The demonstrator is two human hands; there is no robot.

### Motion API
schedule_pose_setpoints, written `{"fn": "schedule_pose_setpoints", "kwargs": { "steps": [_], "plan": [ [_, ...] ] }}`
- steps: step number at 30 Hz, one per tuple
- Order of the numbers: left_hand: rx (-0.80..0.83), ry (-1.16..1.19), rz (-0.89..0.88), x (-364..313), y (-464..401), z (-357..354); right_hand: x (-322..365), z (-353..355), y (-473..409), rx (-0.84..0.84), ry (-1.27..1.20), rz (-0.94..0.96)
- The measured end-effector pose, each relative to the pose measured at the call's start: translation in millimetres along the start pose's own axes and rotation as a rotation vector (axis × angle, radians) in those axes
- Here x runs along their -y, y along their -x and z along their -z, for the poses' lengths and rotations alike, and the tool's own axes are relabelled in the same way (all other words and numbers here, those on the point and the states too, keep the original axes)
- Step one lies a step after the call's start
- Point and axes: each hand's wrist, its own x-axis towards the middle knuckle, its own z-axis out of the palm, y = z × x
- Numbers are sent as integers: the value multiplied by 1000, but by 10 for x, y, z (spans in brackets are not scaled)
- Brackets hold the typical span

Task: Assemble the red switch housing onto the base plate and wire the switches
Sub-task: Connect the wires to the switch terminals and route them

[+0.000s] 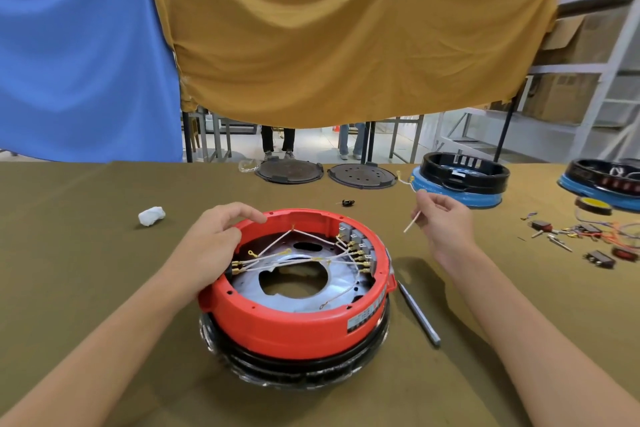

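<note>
Both forearms come in bare from the bottom edge, no sleeve showing anywhere along them. The left hand (211,239) is bare too: no glove, no ring, no strap at the wrist. Same on the right hand (441,222), bare fingers, bare wrist, no watch or band. Short nails show on the left fingertips. No more of the person is in view than the two arms.

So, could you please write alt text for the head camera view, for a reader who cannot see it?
A person's left hand grips the far-left rim of a round red switch housing on an olive-covered table, while the right hand pinches a short white wire above the table. White wires cross inside the housing to a switch row; a metal rod lies beside it.
</note>
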Motion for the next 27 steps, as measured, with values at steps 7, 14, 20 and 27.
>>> {"fn": "schedule_pose_setpoints", "kwargs": {
  "steps": [7, 14, 20, 27],
  "plan": [
    [-39, -207, 20, -47, 56, -50, 229, -136, 216, 408, -530, -219],
    [28, -371, 56, -32, 70, -36, 279, -274, 419, 536, -440, -223],
    [65, -357, 81, -32, -1, 90, 301, -351, 538, 581, -358, -229],
    [122, -437, 68, -49, 22, 179, 337, -331, 545, 548, -453, -313]
  ]
}}
